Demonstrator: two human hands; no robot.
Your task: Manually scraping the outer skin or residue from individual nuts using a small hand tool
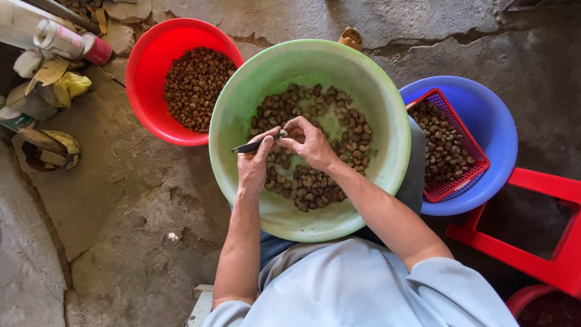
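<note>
Both hands [284, 148] meet over green basin [242, 109], perhaps pinching a hidden nut

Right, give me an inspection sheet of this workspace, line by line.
Surface: cracked, stained concrete floor.
Job's things: green basin on the lap, holding brown nuts; small dark knife.
Clutter: red basin of nuts at left; blue basin with a red mesh basket of nuts at right; red stool; tubes and scraps top left.
Hands: left hand grips the knife; right hand pinches a nut at the blade.
Cables: nothing seen.
Surroundings: nothing seen beyond floor.
</note>
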